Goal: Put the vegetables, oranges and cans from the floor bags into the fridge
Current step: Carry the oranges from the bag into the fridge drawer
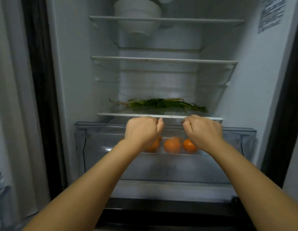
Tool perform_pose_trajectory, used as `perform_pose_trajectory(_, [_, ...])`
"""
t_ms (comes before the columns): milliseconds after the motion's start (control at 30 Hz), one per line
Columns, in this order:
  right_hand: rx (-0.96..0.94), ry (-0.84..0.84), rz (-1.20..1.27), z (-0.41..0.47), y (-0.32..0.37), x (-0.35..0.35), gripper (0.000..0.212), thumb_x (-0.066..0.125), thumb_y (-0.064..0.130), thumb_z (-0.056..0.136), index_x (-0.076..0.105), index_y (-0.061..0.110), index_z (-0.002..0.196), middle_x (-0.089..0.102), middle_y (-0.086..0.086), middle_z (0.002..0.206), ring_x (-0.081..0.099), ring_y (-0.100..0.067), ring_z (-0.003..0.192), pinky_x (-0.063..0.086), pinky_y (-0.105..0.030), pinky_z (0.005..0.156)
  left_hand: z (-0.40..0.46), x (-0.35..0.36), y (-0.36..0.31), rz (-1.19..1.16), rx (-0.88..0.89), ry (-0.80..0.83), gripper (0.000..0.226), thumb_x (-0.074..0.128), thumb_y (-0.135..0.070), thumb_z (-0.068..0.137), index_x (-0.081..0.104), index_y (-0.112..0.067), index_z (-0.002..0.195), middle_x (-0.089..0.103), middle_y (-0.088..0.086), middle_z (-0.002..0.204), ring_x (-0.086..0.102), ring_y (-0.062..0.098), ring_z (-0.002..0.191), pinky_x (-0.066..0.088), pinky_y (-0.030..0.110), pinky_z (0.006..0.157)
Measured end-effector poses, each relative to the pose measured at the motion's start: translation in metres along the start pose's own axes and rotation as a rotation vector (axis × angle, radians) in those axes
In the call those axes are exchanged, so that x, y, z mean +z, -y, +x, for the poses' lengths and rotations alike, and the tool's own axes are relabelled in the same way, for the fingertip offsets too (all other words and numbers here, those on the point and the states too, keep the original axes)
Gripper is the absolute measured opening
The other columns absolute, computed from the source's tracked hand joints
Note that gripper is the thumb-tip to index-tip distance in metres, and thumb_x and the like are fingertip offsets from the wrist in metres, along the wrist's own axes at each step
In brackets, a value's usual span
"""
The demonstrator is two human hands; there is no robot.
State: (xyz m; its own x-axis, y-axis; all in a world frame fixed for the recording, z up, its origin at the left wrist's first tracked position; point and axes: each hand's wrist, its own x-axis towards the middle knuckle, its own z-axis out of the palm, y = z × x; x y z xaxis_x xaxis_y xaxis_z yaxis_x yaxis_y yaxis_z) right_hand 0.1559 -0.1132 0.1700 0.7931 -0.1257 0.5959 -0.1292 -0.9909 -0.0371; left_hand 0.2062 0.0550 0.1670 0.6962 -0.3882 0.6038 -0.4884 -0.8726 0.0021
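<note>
Oranges lie in the clear drawer, below and behind my hands; greens rest on the shelf above. My left hand and right hand curl over the drawer's top edge, fingers closed narrow on it.

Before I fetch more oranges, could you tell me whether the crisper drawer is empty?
Not empty: oranges show through the crisper drawer front.

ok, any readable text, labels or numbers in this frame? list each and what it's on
None can be read.
Sticker on the fridge's right inner wall: lines of small print, too blurred to read.
Clear drawer front: faint embossed marking, not legible.
Bowls, shelves and oranges: no text visible.
</note>
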Motion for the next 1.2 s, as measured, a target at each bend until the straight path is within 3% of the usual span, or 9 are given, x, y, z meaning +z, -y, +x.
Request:
perform_pose_trajectory(100, [-0.022,0.105,0.052,0.022,-0.004,0.007,0.045,0.024,0.031,0.100,0.044,0.028,0.140,0.041,0.004,0.149,0.042,-0.022,0.133,0.034,-0.033,0.102,0.026,0.017,0.006,-0.073,-0.005,0.047,0.045,0.022,-0.033,0.101,0.060,-0.015,0.118,0.060,0.004,0.128,0.052,0.021,0.119,0.036,0.033,0.097])
perform_pose_trajectory(200, [-0.039,0.217,0.036,0.044,-0.006,0.017,0.048,0.019,0.028,0.102,0.030,0.021,0.148,0.026,0.002,0.157,0.027,-0.020,0.143,0.021,-0.033,0.114,0.050,0.028,0.013,-0.103,-0.018,0.158,0.048,0.019,-0.030,0.102,0.052,-0.013,0.132,0.048,0.005,0.142,0.039,0.018,0.134,0.023,0.033,0.113])
perform_pose_trajectory(467, [-0.046,0.366,0.029,0.088,-0.015,0.049,0.044,0.016,0.023,0.103,0.038,0.010,0.139,0.034,-0.010,0.152,0.028,-0.026,0.141,0.021,-0.039,0.113,0.086,0.050,0.019,-0.084,-0.039,0.306,0.049,0.014,-0.031,0.104,0.038,-0.013,0.143,0.034,0.005,0.153,0.030,0.020,0.141,0.018,0.031,0.115])
perform_pose_trajectory(733, [-0.078,0.265,0.052,0.113,-0.026,0.080,0.047,0.021,0.032,0.100,0.037,0.025,0.144,0.034,0.004,0.153,0.027,-0.015,0.143,0.028,-0.036,0.110,0.110,0.090,0.036,-0.055,-0.002,0.157,0.048,0.017,-0.039,0.102,0.040,-0.026,0.143,0.037,-0.009,0.151,0.027,0.008,0.142,0.026,0.029,0.112])
perform_pose_trajectory(833, [-0.085,0.263,0.073,0.111,-0.026,0.080,0.048,0.020,0.032,0.101,0.035,0.024,0.146,0.032,0.004,0.154,0.023,-0.014,0.144,0.025,-0.035,0.112,0.109,0.089,0.036,-0.074,-0.008,0.168,0.048,0.017,-0.040,0.102,0.040,-0.027,0.142,0.038,-0.009,0.151,0.027,0.008,0.142,0.029,0.032,0.110])
perform_pose_trajectory(1000, [-0.125,0.176,0.024,0.098,-0.021,0.078,0.049,0.019,0.035,0.103,0.028,0.019,0.148,0.037,-0.002,0.152,0.030,-0.020,0.141,0.019,-0.036,0.115,0.096,0.090,0.025,-0.026,-0.071,0.088,0.051,0.019,-0.039,0.103,0.041,-0.015,0.141,0.040,0.005,0.150,0.022,0.020,0.145,0.011,0.036,0.118])
perform_pose_trajectory(1067, [-0.120,0.168,-0.015,0.078,-0.018,0.080,0.055,0.028,0.038,0.101,0.017,0.019,0.151,0.026,-0.002,0.157,0.022,-0.019,0.144,0.008,-0.042,0.118,0.072,0.096,0.015,-0.028,-0.101,0.011,0.051,0.022,-0.039,0.102,0.031,-0.014,0.146,0.031,0.007,0.154,0.016,0.021,0.146,0.005,0.038,0.119])
perform_pose_trajectory(1133, [-0.150,0.245,-0.078,0.052,-0.017,0.078,0.072,0.041,0.038,0.097,0.001,0.018,0.153,0.002,-0.005,0.161,0.002,-0.021,0.148,0.000,-0.044,0.119,0.044,0.097,0.011,-0.039,-0.052,0.023,0.056,0.026,-0.039,0.101,0.016,-0.016,0.151,0.013,0.008,0.159,0.006,0.021,0.148,0.005,0.039,0.119])
perform_pose_trajectory(1200, [-0.171,0.358,-0.091,0.030,-0.017,0.067,0.073,0.046,0.037,0.095,0.004,0.020,0.153,-0.009,-0.008,0.160,-0.004,-0.025,0.148,0.010,-0.044,0.119,0.023,0.093,0.011,-0.075,-0.020,0.123,0.056,0.031,-0.040,0.100,0.018,-0.019,0.150,0.002,0.008,0.161,0.002,0.022,0.148,0.011,0.042,0.119])
